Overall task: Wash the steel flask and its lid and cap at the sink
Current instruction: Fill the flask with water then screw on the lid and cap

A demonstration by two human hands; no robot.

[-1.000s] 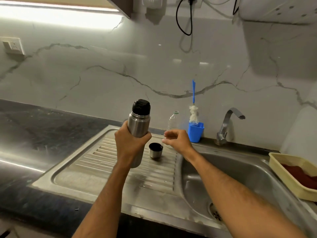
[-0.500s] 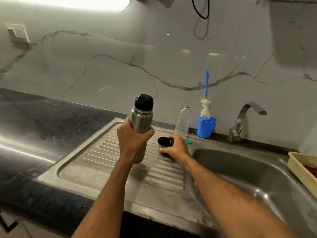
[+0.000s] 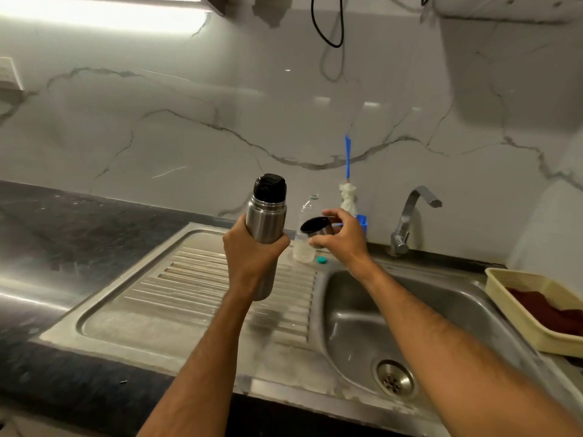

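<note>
Steel flask [image 3: 265, 220], slick and rigid, sits mid-body in left hand [image 3: 252, 257]'s closed grip; right hand [image 3: 342, 238] at three o'clock pinches light cap [image 3: 317, 228].

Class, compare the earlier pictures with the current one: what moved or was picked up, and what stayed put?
The right hand reached down to the steel cap on the drainboard, gripped it and lifted it off. The left hand still holds the flask upright, black lid on.
</note>
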